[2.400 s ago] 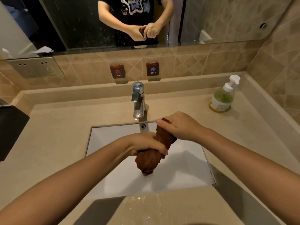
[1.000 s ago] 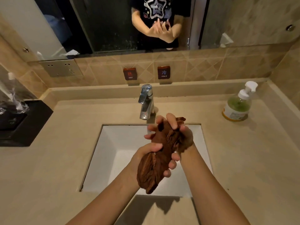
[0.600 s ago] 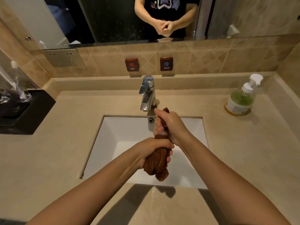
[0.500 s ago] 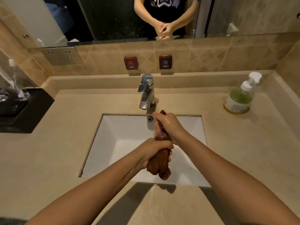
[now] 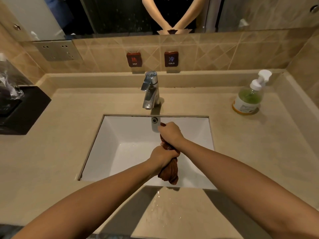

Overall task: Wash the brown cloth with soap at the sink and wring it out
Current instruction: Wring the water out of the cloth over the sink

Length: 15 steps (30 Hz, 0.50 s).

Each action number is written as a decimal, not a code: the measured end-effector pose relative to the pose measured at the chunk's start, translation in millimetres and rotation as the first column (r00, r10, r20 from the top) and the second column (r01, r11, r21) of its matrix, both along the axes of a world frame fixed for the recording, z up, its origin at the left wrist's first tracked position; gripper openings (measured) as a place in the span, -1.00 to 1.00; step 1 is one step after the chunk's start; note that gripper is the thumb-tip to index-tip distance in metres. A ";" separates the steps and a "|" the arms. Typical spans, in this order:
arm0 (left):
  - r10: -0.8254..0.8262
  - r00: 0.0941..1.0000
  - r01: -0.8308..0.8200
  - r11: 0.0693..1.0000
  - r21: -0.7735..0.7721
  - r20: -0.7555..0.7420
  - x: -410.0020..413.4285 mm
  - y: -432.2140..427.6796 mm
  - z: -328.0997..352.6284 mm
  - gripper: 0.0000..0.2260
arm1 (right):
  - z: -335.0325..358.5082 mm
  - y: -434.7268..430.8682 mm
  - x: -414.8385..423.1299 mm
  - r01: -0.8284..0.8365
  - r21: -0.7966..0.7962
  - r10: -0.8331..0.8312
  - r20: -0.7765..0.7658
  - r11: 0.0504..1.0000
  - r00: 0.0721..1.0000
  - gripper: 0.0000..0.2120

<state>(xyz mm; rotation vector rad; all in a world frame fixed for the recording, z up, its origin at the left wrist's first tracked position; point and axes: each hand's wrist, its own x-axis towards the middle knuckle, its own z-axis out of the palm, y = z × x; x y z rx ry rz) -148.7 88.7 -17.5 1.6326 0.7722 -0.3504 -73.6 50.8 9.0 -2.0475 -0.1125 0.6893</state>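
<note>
Sink below, both hands hide brown cloth (apparently twisted).

Glossy metal faucet, wrinkled brown cloth

The sink is set into the counter, with the faucet behind it. A soap bottle stands on the counter to the right, a tray to the left.

Middle of the brown cloth buried inside both fists; soap bottle label unreadable.
</note>
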 end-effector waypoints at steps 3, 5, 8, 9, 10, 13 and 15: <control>-0.026 1.000 0.026 0.999 0.033 -0.001 -1.4 -1.3 -3.4 -0.87 | -3.2 0.9 -2.5 -0.025 -0.030 0.025 -0.005 0.999 1.000 -0.66; -0.044 0.999 0.044 0.997 0.057 -0.003 -3.1 -1.2 -5.2 -0.88 | -3.2 0.4 -4.8 -0.022 -0.023 0.022 -0.010 0.999 1.000 -0.67; -0.101 0.995 0.100 0.986 0.133 0.000 -3.9 2.4 -2.6 -0.89 | -2.9 -0.3 -6.3 0.014 0.006 -0.014 -0.009 1.000 1.000 -0.68; -0.130 0.992 0.129 0.981 0.146 -0.002 -3.2 4.7 0.1 -0.88 | -1.1 -1.1 -6.2 0.033 0.017 -0.033 -0.016 0.999 0.999 -0.68; -0.158 0.987 0.157 0.978 0.134 -0.006 -1.8 7.6 3.8 -0.89 | 0.6 -1.9 -4.4 0.053 0.047 -0.052 -0.036 0.997 0.998 -0.69; -0.254 0.967 0.254 0.967 0.021 -0.019 -0.5 18.1 21.1 -0.86 | 2.9 -5.9 5.2 0.104 0.175 -0.068 -0.200 0.979 0.977 -0.67; -0.289 0.957 0.290 0.955 -0.070 0.020 -2.9 24.0 32.3 -0.77 | 9.7 -11.6 8.7 0.085 0.238 -0.018 -0.268 0.968 0.963 -0.60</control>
